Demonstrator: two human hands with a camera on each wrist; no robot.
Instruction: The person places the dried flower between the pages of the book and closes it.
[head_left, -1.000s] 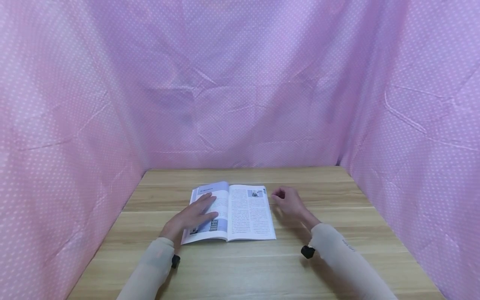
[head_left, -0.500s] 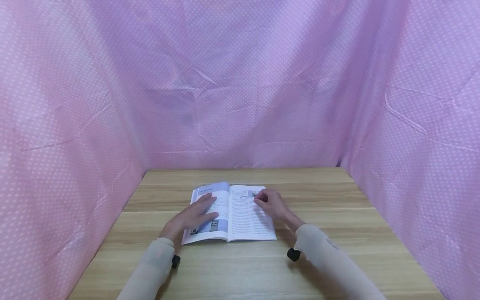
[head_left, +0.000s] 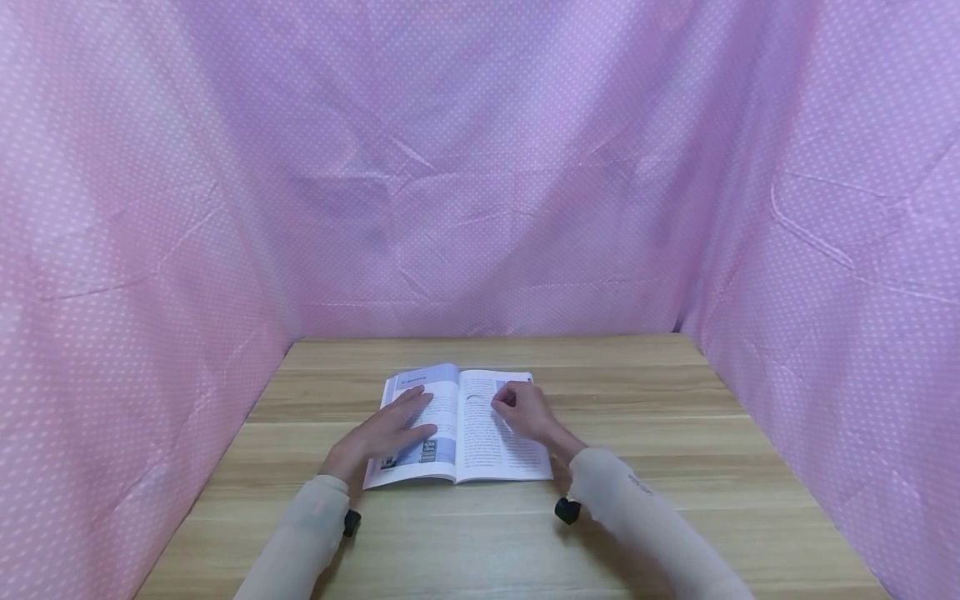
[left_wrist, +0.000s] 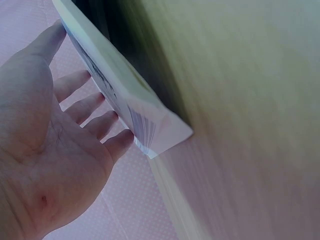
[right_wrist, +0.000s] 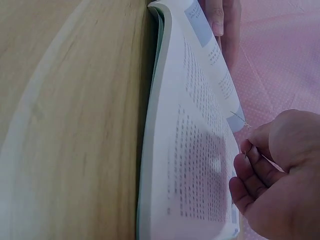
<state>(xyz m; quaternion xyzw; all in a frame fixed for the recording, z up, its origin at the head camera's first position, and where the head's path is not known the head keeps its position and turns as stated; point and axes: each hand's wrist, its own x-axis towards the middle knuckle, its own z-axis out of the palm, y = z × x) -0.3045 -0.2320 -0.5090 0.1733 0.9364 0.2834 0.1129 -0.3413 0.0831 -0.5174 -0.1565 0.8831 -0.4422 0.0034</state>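
Observation:
An open book (head_left: 480,450) lies on the table, with printed text and small pictures on its pages. My left hand (head_left: 386,429) rests on the left page, fingers spread; in the left wrist view its fingertips touch the paper near the book's edge (left_wrist: 150,120). Over the upper part of the right page is my right hand (head_left: 525,410), thumb and forefinger pinched together. They hold a thin, stalk-like strand (right_wrist: 241,119), whose slightly frayed tip sticks out toward the book's middle. Most of the strand between the fingers is hidden.
The wooden table (head_left: 480,542) extends around the book on all sides. Pink dotted cloth (head_left: 480,208) hangs behind the table and along both sides. A small black camera (head_left: 567,510) sits under the right wrist, another black camera (head_left: 352,522) under the left.
From beside the book's right edge, my right hand has moved left over the right page, carrying the thin strand. The left hand and the book have stayed put.

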